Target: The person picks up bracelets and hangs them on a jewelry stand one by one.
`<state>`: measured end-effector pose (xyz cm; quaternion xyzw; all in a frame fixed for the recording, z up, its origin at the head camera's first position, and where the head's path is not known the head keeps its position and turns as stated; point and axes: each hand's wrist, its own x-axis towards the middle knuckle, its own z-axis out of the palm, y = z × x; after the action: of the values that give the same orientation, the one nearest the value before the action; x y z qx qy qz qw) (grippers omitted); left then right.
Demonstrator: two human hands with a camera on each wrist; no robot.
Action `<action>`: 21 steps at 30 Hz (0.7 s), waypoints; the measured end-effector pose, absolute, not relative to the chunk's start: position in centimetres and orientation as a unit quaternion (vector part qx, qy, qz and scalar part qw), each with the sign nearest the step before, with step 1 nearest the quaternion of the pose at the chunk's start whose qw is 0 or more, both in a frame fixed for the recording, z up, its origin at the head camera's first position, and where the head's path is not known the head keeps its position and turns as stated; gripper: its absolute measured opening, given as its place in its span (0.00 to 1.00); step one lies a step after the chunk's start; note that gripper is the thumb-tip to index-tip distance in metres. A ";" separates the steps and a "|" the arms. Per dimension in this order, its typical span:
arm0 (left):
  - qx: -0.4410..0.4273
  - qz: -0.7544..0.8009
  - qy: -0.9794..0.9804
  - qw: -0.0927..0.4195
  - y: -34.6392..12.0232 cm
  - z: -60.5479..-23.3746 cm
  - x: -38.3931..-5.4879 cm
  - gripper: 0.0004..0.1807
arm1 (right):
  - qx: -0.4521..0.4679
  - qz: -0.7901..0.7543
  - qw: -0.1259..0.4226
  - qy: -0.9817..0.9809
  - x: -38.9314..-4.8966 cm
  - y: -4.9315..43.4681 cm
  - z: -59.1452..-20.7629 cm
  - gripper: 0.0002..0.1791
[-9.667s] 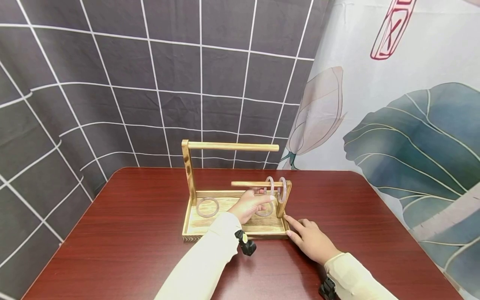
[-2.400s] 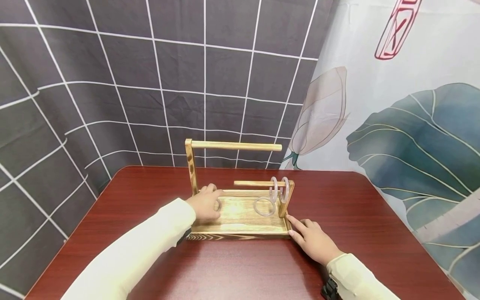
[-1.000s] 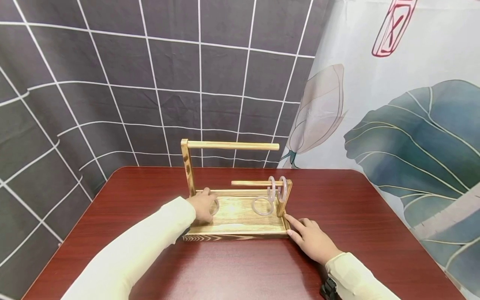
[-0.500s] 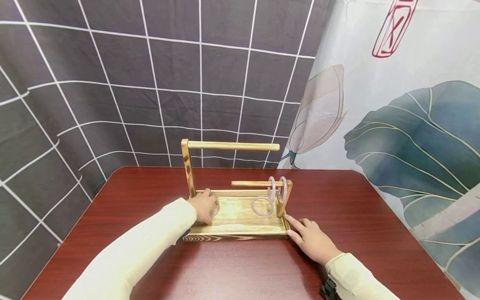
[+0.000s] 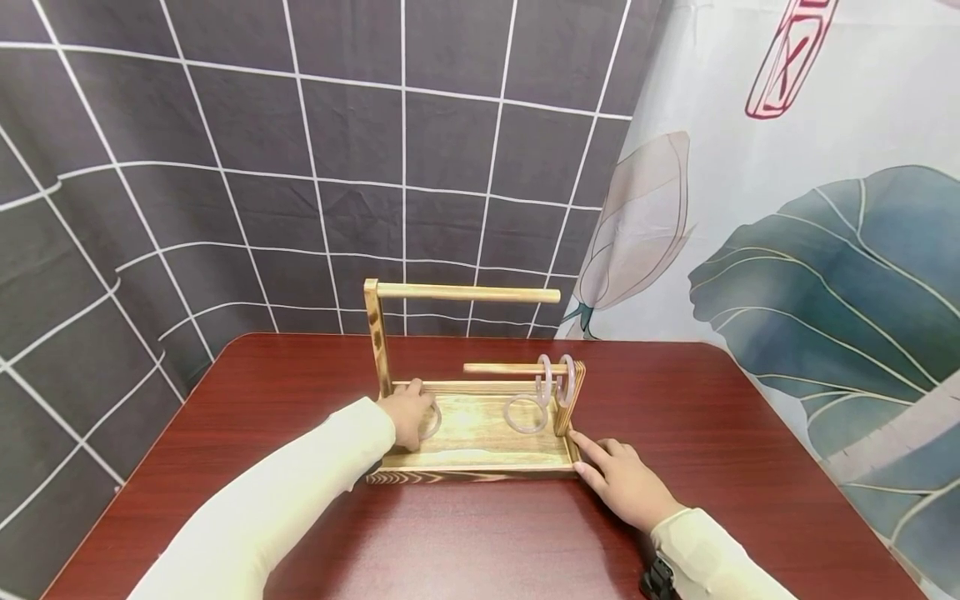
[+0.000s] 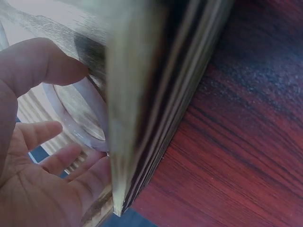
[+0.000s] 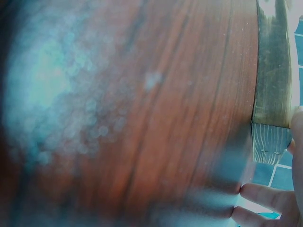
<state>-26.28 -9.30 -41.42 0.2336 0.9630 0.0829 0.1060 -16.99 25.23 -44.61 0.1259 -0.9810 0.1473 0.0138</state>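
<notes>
The left hand (image 5: 406,414) curls thumb and fingers around a pale ring (image 5: 431,422) at the left end of the wooden tray (image 5: 480,461), while the right hand (image 5: 624,482) rests flat and open on the table (image 5: 712,433), fingertips touching the tray's right corner.

Left hand (image 5: 407,414) curls in a grip (thumb up); right hand (image 5: 626,483) lies flat.
</notes>
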 end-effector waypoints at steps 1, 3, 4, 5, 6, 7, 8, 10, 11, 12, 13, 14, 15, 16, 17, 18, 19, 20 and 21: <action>0.232 0.081 0.963 0.107 -9.3 -41.4 -26.2 0.40 | 0.126 0.146 0.014 -0.981 -17.0 25.2 -44.6 0.27; 0.231 0.079 0.964 0.110 -9.2 -41.3 -26.1 0.41 | 0.125 0.146 0.015 -0.981 -17.0 25.2 -44.7 0.27; 0.230 0.079 0.964 0.112 -9.2 -41.3 -26.1 0.41 | 0.125 0.145 0.016 -0.981 -17.0 25.3 -44.7 0.27; 0.228 0.079 0.964 0.113 -9.2 -41.3 -26.1 0.41 | 0.125 0.145 0.017 -0.981 -17.0 25.3 -44.8 0.27; 0.226 0.080 0.964 0.114 -9.2 -41.3 -26.1 0.41 | 0.125 0.145 0.017 -0.981 -17.0 25.3 -44.8 0.27; 0.225 0.081 0.964 0.114 -9.2 -41.3 -26.1 0.41 | 0.125 0.144 0.018 -0.981 -17.0 25.3 -44.8 0.27; 0.225 0.079 0.964 0.115 -9.2 -41.4 -26.1 0.42 | 0.125 0.144 0.019 -0.981 -17.0 25.3 -44.8 0.27; 0.224 0.074 0.965 0.113 -9.2 -41.5 -26.2 0.42 | 0.125 0.144 0.021 -0.981 -17.0 25.3 -44.9 0.27; 0.224 0.072 0.966 0.112 -9.2 -41.6 -26.2 0.42 | 0.125 0.144 0.021 -0.981 -17.0 25.3 -44.9 0.27; 0.224 0.070 0.966 0.110 -9.2 -41.7 -26.2 0.42 | 0.124 0.143 0.021 -0.982 -17.0 25.3 -44.9 0.27; 0.224 0.067 0.966 0.109 -9.2 -41.7 -26.3 0.42 | 0.124 0.143 0.021 -0.982 -17.0 25.3 -44.9 0.27; 0.223 0.064 0.967 0.109 -9.2 -41.8 -26.3 0.42 | 0.123 0.143 0.021 -0.982 -17.0 25.3 -44.9 0.27; 0.223 0.063 0.967 0.109 -9.1 -41.8 -26.3 0.42 | 0.123 0.144 0.020 -0.982 -17.0 25.3 -44.9 0.27; 0.222 0.060 0.967 0.111 -9.1 -41.9 -26.3 0.42 | 0.123 0.144 0.020 -0.982 -17.0 25.3 -45.0 0.27; 0.221 0.059 0.967 0.113 -9.0 -41.9 -26.4 0.42 | 0.123 0.144 0.020 -0.982 -17.0 25.3 -45.0 0.27; 0.219 0.057 0.967 0.116 -9.0 -41.9 -26.4 0.42 | 0.122 0.145 0.020 -0.982 -17.0 25.3 -45.0 0.27; 0.218 0.054 0.967 0.118 -9.0 -41.9 -26.5 0.42 | 0.122 0.145 0.021 -0.982 -17.1 25.3 -45.0 0.27; 0.218 0.052 0.967 0.120 -8.9 -41.9 -26.5 0.42 | 0.123 0.145 0.021 -0.982 -17.1 25.3 -45.1 0.27; 0.217 0.050 0.967 0.120 -8.9 -42.0 -26.6 0.42 | 0.124 0.144 0.022 -0.982 -17.1 25.3 -45.1 0.27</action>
<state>-26.60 -8.95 -41.98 0.2175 0.9674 0.0502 0.1198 -17.09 25.34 -45.06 0.1236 -0.9816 0.1440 0.0219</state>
